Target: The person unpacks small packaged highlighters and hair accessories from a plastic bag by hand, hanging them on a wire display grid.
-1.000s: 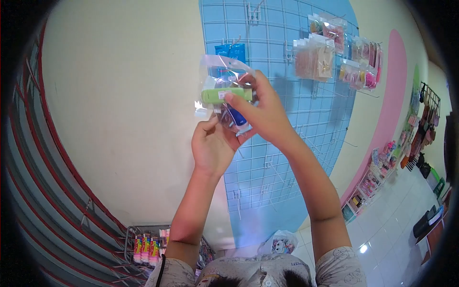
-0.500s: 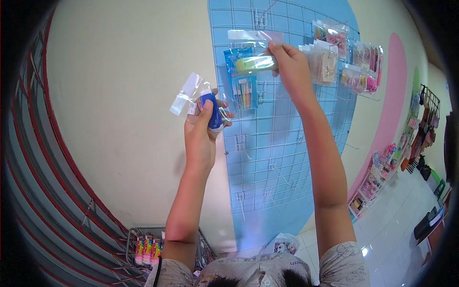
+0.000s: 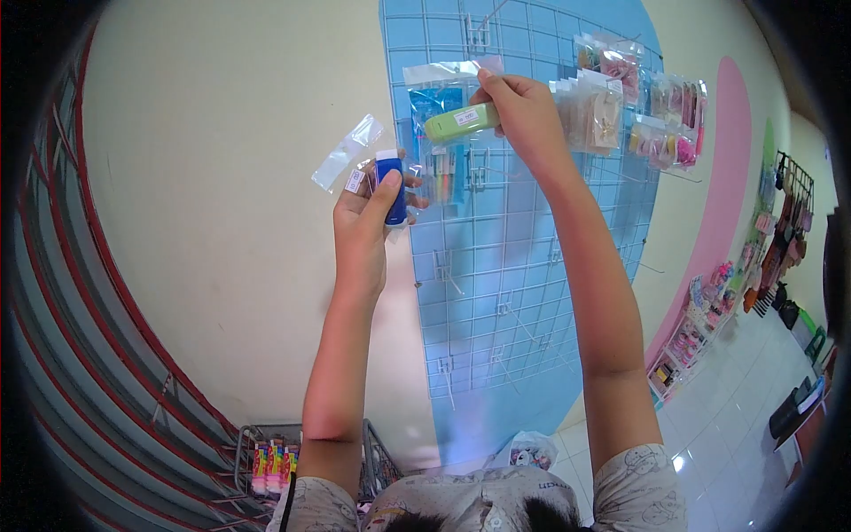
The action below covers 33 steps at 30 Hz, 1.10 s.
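Observation:
My left hand [image 3: 365, 208] is closed round a clear packet that holds a dark blue oblong item [image 3: 390, 191] with a white end. The thumb lies across the blue item; the packet's clear header flap and a small price label stick out to the left. Higher and to the right, my right hand [image 3: 523, 111] pinches a second clear packet, in which lies a light green oblong item [image 3: 459, 122] with a price label. Just behind these packets, a blue packet of coloured pens [image 3: 445, 173] hangs on the wire grid panel [image 3: 505, 257].
Several small accessory packets [image 3: 592, 111] hang at the grid's upper right, and bare hooks [image 3: 446, 368] stick out lower down. A wire basket [image 3: 257, 434] with colourful bottles stands below left. On the floor sits a clear plastic bag [image 3: 532, 446]. Red-edged shutter slats [image 3: 97, 355] line the left side.
Both packets have shifted a little to the left. The green item's price label has turned into view, and the blue item stands more upright.

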Motion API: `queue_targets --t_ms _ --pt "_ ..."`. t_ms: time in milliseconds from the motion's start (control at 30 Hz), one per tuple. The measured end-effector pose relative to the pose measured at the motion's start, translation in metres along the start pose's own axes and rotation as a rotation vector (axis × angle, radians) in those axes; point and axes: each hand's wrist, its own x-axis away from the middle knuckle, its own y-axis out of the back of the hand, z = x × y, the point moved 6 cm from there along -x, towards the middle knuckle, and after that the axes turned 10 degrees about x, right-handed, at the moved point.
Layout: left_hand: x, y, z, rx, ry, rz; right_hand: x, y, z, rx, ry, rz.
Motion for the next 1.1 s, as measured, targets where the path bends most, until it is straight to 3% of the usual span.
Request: queue_targets --t_ms 267,467,567,667,767,867,1100 --pt "-0.002 0.005 -0.002 0.035 -0.005 0.043 -0.004 -0.004 -0.014 0.142 -0.015 0.005" --pt "-0.017 -0.006 0.005 -0.024 0.014 0.128 -0.022 -0.026 -0.025 0.631 -0.002 0.02" --pt "-0.025 -0.018 0.004 -0.003 -0.035 0.17 -0.011 -0.015 -0.029 0.722 0.244 -0.391" --pt "-0.032 -0.031 0.0 -0.042 -0.029 0.194 0.006 0.011 -0.016 0.211 0.189 -0.423" --pt "-0.044 -0.04 0.007 -0.059 0.011 0.267 0.022 0.004 0.003 -0.12 0.052 0.009" --pt "-0.053 -0.049 0.01 -0.043 -0.02 0.299 0.024 -0.002 0.007 -0.074 0.214 0.052" --pt "-0.07 -0.06 -0.008 -0.123 -0.08 0.281 0.011 0.005 -0.001 -0.155 0.182 -0.084"
